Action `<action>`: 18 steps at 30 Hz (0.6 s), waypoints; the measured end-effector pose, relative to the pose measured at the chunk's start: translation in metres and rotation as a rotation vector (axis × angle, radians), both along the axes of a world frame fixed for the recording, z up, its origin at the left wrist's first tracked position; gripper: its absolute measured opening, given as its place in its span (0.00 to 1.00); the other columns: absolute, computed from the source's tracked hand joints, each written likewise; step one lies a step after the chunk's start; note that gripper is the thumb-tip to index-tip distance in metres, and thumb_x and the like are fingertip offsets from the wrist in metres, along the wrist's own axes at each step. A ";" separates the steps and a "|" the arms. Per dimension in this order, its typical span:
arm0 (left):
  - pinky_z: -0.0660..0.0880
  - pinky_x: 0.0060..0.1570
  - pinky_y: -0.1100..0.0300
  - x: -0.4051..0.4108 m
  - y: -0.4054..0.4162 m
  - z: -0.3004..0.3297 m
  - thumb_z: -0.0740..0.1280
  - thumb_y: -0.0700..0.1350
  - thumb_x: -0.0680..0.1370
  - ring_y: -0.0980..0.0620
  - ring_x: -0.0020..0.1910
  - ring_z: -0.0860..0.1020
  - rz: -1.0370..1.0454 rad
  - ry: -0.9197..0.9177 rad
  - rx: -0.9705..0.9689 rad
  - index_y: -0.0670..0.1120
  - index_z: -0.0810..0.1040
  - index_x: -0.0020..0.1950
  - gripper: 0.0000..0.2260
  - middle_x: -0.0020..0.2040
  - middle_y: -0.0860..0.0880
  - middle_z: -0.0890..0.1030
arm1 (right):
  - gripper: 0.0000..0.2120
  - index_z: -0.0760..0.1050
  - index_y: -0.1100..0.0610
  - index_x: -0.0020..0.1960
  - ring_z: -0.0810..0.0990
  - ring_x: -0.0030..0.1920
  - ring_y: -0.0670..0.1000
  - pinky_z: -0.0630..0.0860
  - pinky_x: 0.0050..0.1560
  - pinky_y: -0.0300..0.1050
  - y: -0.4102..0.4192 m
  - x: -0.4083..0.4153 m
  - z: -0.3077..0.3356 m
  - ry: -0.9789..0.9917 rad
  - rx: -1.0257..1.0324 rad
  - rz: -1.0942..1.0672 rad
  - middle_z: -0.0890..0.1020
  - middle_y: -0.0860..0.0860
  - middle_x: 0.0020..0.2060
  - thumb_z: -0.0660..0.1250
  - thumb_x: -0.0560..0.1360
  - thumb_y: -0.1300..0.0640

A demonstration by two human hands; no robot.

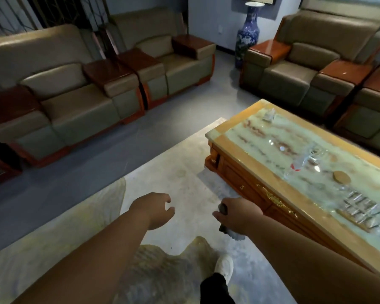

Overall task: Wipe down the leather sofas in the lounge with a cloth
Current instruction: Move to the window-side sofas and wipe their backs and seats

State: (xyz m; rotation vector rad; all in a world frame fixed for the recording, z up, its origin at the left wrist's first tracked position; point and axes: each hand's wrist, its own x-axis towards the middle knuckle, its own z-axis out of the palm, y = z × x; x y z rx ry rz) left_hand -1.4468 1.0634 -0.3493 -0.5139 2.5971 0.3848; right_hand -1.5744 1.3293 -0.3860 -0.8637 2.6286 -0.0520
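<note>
I stand on the rug beside the table, and I see 4 sofas: 2 on my left and 2 on the right behind the table. The nearest sofa is well apart from me, so no wiping is started yet, I think.

The cloth is in my right hand. The fingers are curled around it, and a grey end hangs out below the palm. My left hand is free, with the fingers loosely bent and grasping nothing.

To do this step well, I should walk to the nearest sofa and unfold the cloth first, so a flat part touches the leather. Then wipe the backrest, after it the seat, and last the small armrest pads.

I count 1 cloth, 1 table and 1 vase in the corner.
</note>
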 end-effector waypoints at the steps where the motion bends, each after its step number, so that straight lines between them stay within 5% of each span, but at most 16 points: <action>1: 0.78 0.63 0.51 -0.020 -0.003 0.000 0.61 0.65 0.82 0.48 0.65 0.79 -0.008 -0.006 -0.008 0.56 0.73 0.76 0.24 0.72 0.52 0.78 | 0.20 0.75 0.45 0.47 0.76 0.38 0.46 0.76 0.39 0.46 -0.002 -0.018 -0.003 -0.007 0.015 0.002 0.77 0.45 0.37 0.59 0.78 0.29; 10: 0.77 0.64 0.52 -0.219 -0.008 0.019 0.61 0.62 0.84 0.48 0.66 0.79 -0.050 0.011 -0.027 0.55 0.74 0.76 0.22 0.73 0.52 0.78 | 0.22 0.75 0.46 0.43 0.78 0.38 0.49 0.79 0.40 0.48 -0.011 -0.199 0.011 -0.009 0.009 -0.083 0.79 0.46 0.36 0.59 0.79 0.29; 18: 0.79 0.63 0.51 -0.386 0.010 0.026 0.61 0.61 0.83 0.48 0.65 0.80 -0.242 0.071 0.009 0.56 0.76 0.74 0.21 0.71 0.52 0.80 | 0.19 0.71 0.47 0.46 0.74 0.37 0.49 0.67 0.33 0.44 -0.003 -0.337 0.023 -0.018 0.004 -0.277 0.80 0.48 0.42 0.57 0.77 0.31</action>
